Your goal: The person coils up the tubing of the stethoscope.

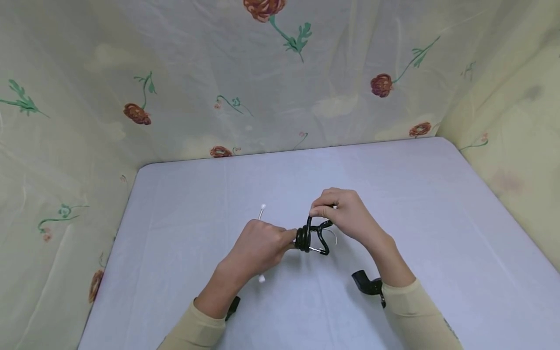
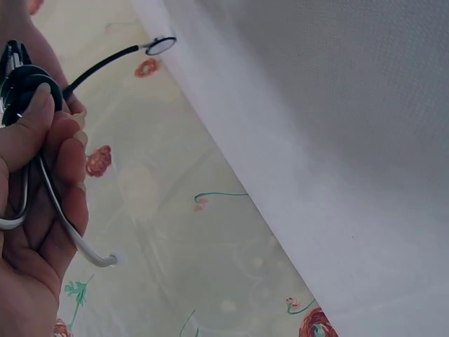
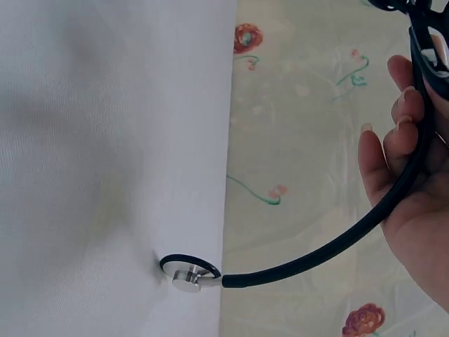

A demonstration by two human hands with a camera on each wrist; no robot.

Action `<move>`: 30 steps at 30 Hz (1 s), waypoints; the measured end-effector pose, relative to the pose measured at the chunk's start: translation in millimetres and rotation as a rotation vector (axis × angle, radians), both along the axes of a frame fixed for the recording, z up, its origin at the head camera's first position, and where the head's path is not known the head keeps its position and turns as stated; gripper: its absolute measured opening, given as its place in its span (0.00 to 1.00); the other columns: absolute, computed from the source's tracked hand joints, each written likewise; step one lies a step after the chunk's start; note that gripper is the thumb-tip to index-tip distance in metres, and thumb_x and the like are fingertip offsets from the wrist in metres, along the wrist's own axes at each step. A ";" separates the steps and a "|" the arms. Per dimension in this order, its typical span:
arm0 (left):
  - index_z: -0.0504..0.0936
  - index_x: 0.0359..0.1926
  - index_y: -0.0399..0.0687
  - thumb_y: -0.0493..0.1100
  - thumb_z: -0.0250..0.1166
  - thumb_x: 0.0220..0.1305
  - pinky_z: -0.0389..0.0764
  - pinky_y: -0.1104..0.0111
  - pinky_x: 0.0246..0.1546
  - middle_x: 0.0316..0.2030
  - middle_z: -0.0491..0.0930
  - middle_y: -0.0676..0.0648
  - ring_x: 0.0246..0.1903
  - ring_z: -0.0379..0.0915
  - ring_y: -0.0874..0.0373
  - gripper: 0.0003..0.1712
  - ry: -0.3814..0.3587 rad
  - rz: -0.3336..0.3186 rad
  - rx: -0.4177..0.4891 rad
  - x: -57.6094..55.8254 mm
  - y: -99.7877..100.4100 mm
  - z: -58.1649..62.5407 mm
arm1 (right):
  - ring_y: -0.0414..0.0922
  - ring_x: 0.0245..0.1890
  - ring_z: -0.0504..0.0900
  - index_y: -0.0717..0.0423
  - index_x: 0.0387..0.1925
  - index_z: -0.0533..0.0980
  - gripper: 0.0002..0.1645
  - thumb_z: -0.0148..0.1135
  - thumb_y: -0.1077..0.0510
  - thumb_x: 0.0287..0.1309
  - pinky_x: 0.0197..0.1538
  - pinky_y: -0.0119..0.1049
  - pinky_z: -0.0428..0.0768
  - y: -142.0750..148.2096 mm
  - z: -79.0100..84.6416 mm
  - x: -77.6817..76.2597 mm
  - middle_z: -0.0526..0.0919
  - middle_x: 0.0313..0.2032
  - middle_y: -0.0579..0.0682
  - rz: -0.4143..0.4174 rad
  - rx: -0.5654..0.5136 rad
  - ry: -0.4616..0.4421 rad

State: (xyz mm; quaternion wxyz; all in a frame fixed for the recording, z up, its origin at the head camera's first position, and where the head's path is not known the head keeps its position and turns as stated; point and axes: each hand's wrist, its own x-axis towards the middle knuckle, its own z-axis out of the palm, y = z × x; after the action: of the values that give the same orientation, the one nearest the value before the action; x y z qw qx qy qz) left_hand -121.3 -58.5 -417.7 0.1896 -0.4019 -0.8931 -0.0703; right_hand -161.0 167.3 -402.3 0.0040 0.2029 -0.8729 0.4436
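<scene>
A black stethoscope is held up over the table between both hands, part of its tubing wound into a tight coil. My left hand grips it beside the coil, its thumb pressing on the wound tubing. The silver ear tubes run out past the left palm, with white ear tips on either side of the hand. My right hand pinches the black tubing just right of the coil. Below its palm the loose tubing hangs down to the round metal chest piece.
A white cloth covers the table. Flowered curtains enclose it at the back and sides. Black wrist-worn devices show beside both forearms.
</scene>
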 end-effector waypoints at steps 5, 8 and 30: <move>0.80 0.28 0.61 0.56 0.61 0.58 0.58 0.77 0.14 0.08 0.68 0.64 0.12 0.56 0.72 0.08 0.029 -0.052 0.067 -0.9 -0.6 1.4 | 0.39 0.28 0.72 0.48 0.28 0.83 0.04 0.66 0.53 0.52 0.34 0.31 0.73 -0.7 21.7 8.7 0.80 0.25 0.48 -0.010 -0.011 -0.136; 0.81 0.30 0.61 0.54 0.62 0.58 0.59 0.78 0.14 0.08 0.69 0.63 0.12 0.56 0.73 0.07 0.046 -0.077 0.111 -1.9 -1.1 2.6 | 0.39 0.27 0.72 0.52 0.28 0.83 0.05 0.65 0.56 0.53 0.34 0.32 0.74 -0.6 28.4 10.8 0.80 0.26 0.50 0.000 -0.036 -0.171; 0.83 0.39 0.59 0.51 0.65 0.56 0.70 0.77 0.17 0.26 0.86 0.60 0.19 0.76 0.74 0.10 0.005 0.066 0.337 -9.3 -8.3 0.5 | 0.43 0.28 0.74 0.54 0.26 0.78 0.11 0.55 0.55 0.61 0.33 0.34 0.73 -1.3 -5.8 0.8 0.76 0.25 0.49 0.054 -0.095 -0.142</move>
State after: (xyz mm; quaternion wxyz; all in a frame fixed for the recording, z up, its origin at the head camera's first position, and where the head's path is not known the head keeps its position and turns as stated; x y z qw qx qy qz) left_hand -130.6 -66.8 -417.2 0.2588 -0.3349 -0.8809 -0.2118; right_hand -160.2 166.0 -408.1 -0.0602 0.1938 -0.8433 0.4976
